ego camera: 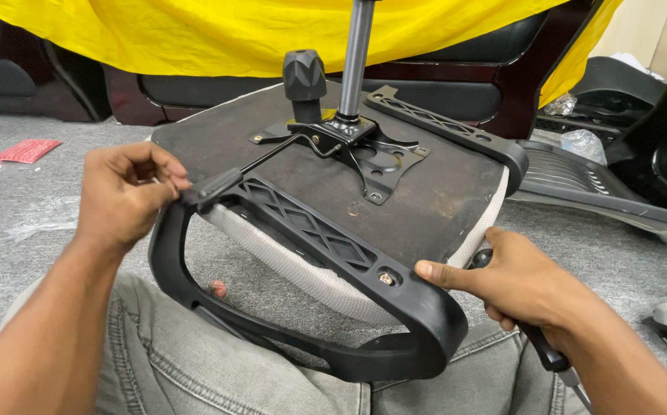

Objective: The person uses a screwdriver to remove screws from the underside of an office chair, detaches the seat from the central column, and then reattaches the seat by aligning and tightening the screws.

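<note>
- An upturned office chair seat (pixel 425 200) is seen resting against the person's lap, its dark underside facing up and its pale mesh edge turned towards the jeans (pixel 195 361).
- A black plastic armrest (pixel 310 238) is laid along the near edge of the seat, with its curved loop hanging over the lap.
- The upper end of the armrest loop is gripped by the left hand (pixel 122 196), the fingers being curled shut around it close to the tip of a thin black lever (pixel 272 157).
- The right hand (pixel 521 284) is closed on a dark tool handle (pixel 537 346), while its forefinger is stretched out and laid on the armrest just beside a screw (pixel 385 279) set in the bracket.
- A black metal mechanism plate (pixel 372 154) is fixed to the middle of the seat underside, and a grey gas-lift column (pixel 356 54) rises from it.
- A black knob (pixel 304 74) stands upright just beside the column.
- A second armrest bracket (pixel 441 127) is seen along the far edge of the seat.
- A grey carpeted floor (pixel 34 253) lies beneath, a yellow cloth (pixel 233 31) is draped over dark furniture behind, and a small red packet (pixel 28 150) lies on the floor at the left.
</note>
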